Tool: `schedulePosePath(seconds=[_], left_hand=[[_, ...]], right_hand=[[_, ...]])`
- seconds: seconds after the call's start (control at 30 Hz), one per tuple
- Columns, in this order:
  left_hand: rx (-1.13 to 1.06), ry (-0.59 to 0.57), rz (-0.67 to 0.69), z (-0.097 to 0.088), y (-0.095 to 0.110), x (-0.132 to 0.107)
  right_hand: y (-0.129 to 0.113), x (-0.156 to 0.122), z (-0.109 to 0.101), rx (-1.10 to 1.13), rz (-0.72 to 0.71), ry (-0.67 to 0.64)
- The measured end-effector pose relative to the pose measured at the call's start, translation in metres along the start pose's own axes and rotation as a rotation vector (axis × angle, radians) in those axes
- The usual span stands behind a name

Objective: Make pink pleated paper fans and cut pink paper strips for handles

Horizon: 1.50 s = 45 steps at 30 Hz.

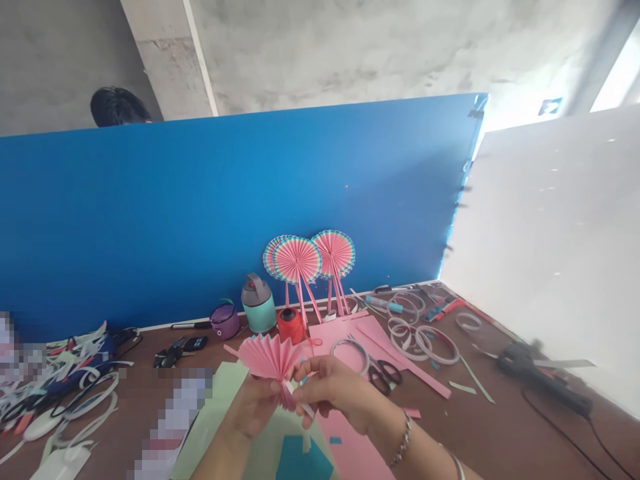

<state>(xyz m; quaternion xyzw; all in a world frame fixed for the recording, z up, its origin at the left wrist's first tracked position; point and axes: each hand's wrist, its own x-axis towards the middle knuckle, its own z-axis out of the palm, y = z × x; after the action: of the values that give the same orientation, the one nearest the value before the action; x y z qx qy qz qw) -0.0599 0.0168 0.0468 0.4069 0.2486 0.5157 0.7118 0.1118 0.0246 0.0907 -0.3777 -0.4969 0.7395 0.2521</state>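
A pink pleated paper fan point(273, 357) is spread upward in my left hand point(254, 402), which pinches it near its gathered middle. My right hand point(333, 390) is closed beside it, fingertips on a small white strip point(306, 405) against the lower right of the pleats. How far the strip is fixed to the fan is hidden by my fingers. Below my hands lie pale green paper point(213, 427), a teal paper piece point(303, 460) and pink paper sheets point(350, 440). A spool of red thread point(291, 325) stands just behind the fan.
Finished round pink fans point(297, 260) lean on the blue partition point(200, 220). Near them stand a teal bottle point(259, 307) and a purple pouch point(225, 321). Rightward are black scissors point(385, 377), tape rolls point(437, 345) and a corded glue gun point(543, 380). Tangled strips point(85, 400) lie left.
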Motion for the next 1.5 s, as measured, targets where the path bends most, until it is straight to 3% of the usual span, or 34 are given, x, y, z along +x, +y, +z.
schedulePosePath(seconds=[0.2,0.6,0.77,1.1,1.5], left_hand=[[-0.084,-0.007,0.049,-0.001,0.011,0.000],[-0.202,-0.046,0.008,0.008,0.009,0.001],[-0.191,0.002,-0.022,0.007,0.011,0.000],[-0.222,-0.025,0.005,0.003,0.005,0.000],[-0.221,0.045,0.008,0.009,0.009,0.001]], right_hand=[[0.004,0.000,0.002,-0.014,-0.057,-0.049],[0.003,0.001,0.006,-0.086,-0.114,0.047],[0.004,0.002,0.002,-0.106,-0.113,0.022],[0.007,0.004,0.002,-0.096,-0.137,0.009],[-0.004,-0.002,0.013,-0.098,-0.155,0.187]])
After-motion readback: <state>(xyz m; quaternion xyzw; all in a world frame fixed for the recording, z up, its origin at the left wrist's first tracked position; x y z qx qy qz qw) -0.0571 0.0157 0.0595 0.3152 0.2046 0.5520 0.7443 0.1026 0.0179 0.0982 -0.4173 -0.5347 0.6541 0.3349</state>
